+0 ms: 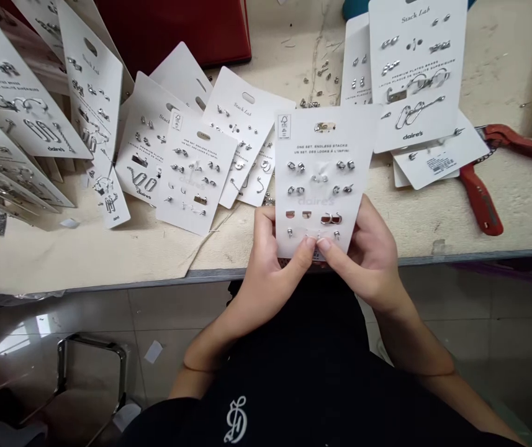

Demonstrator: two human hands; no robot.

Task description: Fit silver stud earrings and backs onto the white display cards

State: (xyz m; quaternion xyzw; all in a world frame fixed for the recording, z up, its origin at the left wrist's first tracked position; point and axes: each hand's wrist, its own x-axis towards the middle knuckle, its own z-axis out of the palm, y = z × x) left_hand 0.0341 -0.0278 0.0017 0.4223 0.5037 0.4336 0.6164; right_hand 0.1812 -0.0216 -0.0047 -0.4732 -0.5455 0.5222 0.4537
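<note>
A white earring card (319,205) is held up near the table's front edge, its back side facing me, with rows of small metal earring backs and a slot at the top. My left hand (277,248) grips its lower left edge, and my right hand (370,254) grips the lower right. Both thumbs press on the card's bottom middle, their tips almost meeting, while the other fingers go behind it and are mostly hidden. Just left of it lies another back-up earring card (195,177), overlapping several front-up cards (242,102).
Many earring cards (33,118) lean in rows at the left. More cards (417,74) are stacked at the right beside red-handled pliers (482,198). Loose metal studs (312,99) lie behind the held card. A dark red box (177,31) stands at the back.
</note>
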